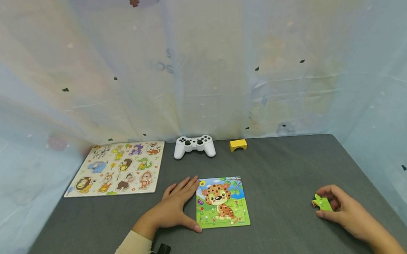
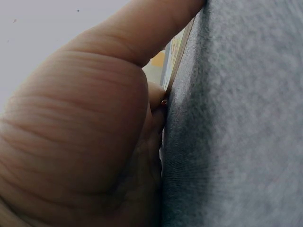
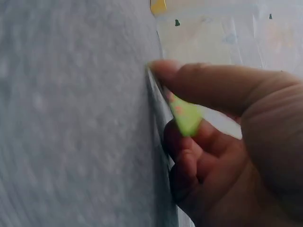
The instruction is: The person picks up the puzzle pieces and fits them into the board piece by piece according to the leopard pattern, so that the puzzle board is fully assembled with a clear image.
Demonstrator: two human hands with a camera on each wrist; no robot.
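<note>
A square leopard jigsaw puzzle [image 1: 222, 202] lies flat on the grey table in the head view, with green grass and blue sky around the leopard. My left hand [image 1: 177, 208] rests at its left side, fingers and thumb spread, the thumb near the lower left corner. Off to the right, my right hand [image 1: 343, 211] pinches a green puzzle piece [image 1: 322, 203] between thumb and fingers, low over the table. That puzzle piece [image 3: 187, 117] appears tilted in the right wrist view, partly hidden by the thumb. The left palm [image 2: 75, 127] fills much of the left wrist view.
An animal puzzle board [image 1: 115, 170] lies at the back left of the table [image 1: 280, 184]. A white game controller [image 1: 194, 146] and a yellow arch block [image 1: 238, 144] are along the back edge. Pale sheeting [image 1: 212, 62] hangs behind and at the sides.
</note>
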